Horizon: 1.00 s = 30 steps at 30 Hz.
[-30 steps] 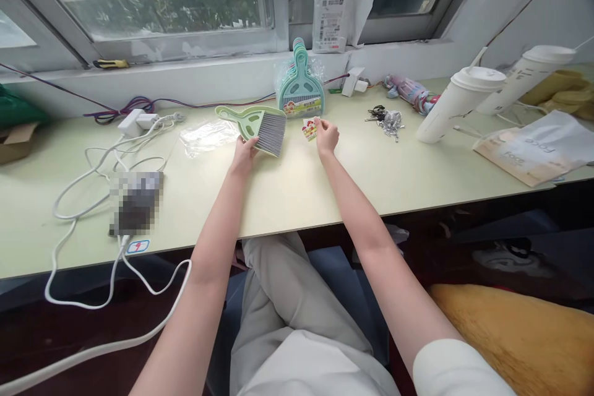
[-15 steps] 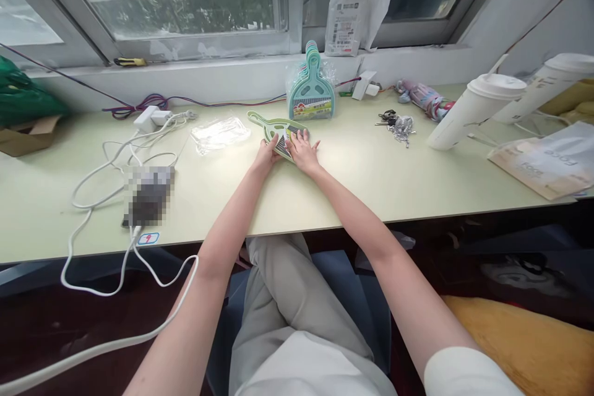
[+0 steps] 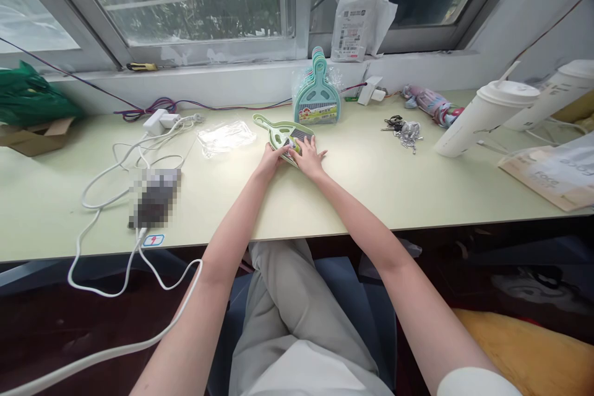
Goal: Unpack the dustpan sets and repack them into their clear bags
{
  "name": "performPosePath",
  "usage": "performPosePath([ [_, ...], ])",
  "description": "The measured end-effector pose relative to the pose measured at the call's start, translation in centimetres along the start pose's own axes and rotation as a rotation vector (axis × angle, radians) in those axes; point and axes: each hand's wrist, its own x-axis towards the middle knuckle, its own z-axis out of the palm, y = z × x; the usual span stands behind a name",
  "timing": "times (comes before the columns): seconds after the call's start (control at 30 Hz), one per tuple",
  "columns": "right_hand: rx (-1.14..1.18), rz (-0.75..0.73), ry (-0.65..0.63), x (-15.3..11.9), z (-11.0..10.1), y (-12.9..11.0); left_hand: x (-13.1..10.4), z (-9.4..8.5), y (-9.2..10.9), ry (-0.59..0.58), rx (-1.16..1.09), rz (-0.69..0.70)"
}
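A light green dustpan (image 3: 277,130) lies tilted on the pale table, its handle pointing to the upper left. My left hand (image 3: 271,159) grips its near left edge, with the thumb over the top. My right hand (image 3: 310,156) rests on the dustpan's right part, fingers spread across the dark ribbed area and a small printed label (image 3: 294,145). Both thumbs come close together at the label. Behind stands a wrapped stack of teal dustpans (image 3: 318,96). To the left lies clear plastic wrapping (image 3: 225,138).
White cables and a blurred dark device (image 3: 155,198) are on the left, with a cardboard box (image 3: 37,138) beyond. Keys (image 3: 403,130), a folded umbrella (image 3: 434,105), a white cup (image 3: 482,114) and a paper bag (image 3: 552,173) are on the right.
My left thumb has moved right, over the label, toward my right hand. The whole view has shifted slightly, so everything appears a little lower and further right.
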Motion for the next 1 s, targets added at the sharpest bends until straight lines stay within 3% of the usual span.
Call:
performPosePath([
  [0.1, -0.005, -0.083, 0.072, -0.7, -0.3, -0.7, 0.0, -0.2, 0.3, -0.010, -0.009, 0.022],
  [0.23, -0.003, -0.038, 0.226, -0.3, -0.9, -0.1, 0.0, -0.1, 0.2, -0.073, -0.028, 0.038],
  [0.33, 0.041, -0.005, 0.174, 0.5, -0.9, 1.0, 0.1, 0.0, -0.2, -0.072, -0.023, 0.023],
  [0.43, 0.067, -0.081, 0.093, 1.0, -0.6, 1.4, 0.1, -0.2, -0.4, -0.063, -0.022, 0.021],
  [0.53, 0.056, -0.179, 0.136, 0.8, -0.5, 1.2, 0.1, -0.4, -0.3, -0.064, -0.020, 0.011],
  [0.67, 0.061, -0.170, 0.209, 0.6, -0.9, 1.1, 0.0, -0.6, -0.1, -0.065, 0.007, 0.000],
  [0.77, 0.062, -0.193, 0.177, 0.8, -1.4, 1.5, -0.1, -0.6, 0.0, -0.083, 0.017, 0.002],
  [0.9, 0.033, -0.360, 0.109, 1.1, -1.8, 1.9, -0.2, -0.6, 0.2, -0.089, 0.022, -0.001],
  [1.0, 0.032, -0.365, 0.117, 1.1, -1.9, 2.0, -0.3, -0.6, 0.4, -0.070, 0.024, -0.004],
])
